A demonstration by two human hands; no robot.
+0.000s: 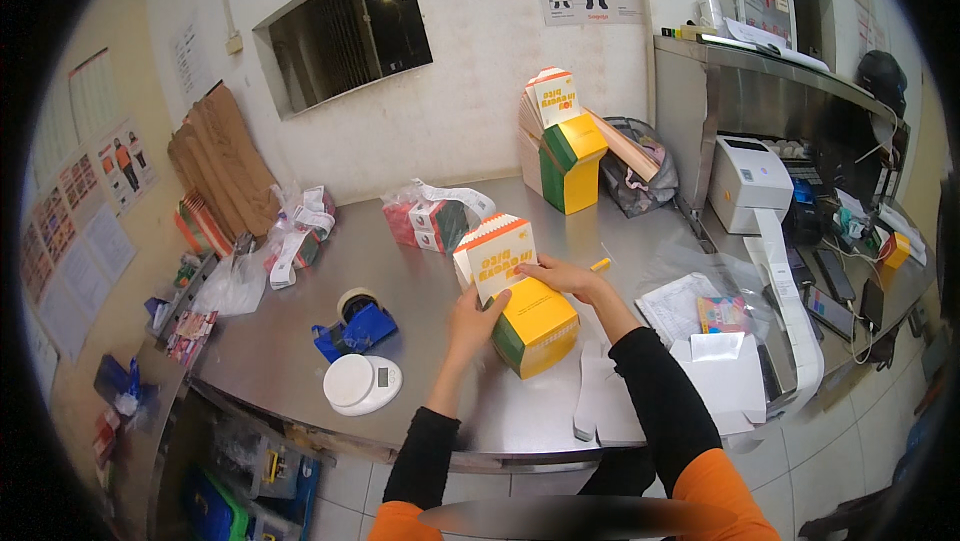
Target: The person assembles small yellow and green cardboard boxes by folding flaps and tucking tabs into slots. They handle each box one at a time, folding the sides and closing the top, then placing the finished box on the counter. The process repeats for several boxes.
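Note:
A stack of flat-folded cardboard cartons (540, 329), yellow and green with white, orange-edged flaps, stands near the front of the steel table between my hands. My left hand (474, 324) is closed around its left side, the thumb lying over the front of the flaps. From the right, my right hand (566, 278) grips the stack where the white flaps meet the yellow part; some of its fingers are hidden behind the cartons. A similar stack of cartons (572, 163) leans by the back wall.
A white kitchen scale (352, 384) and blue tape dispenser (358, 324) are left of my hands. Farther back lie plastic-wrapped packs (425, 224) with paper strips. To the right are white papers (722, 381), a label printer (748, 181) with a hanging strip, and phones (830, 311).

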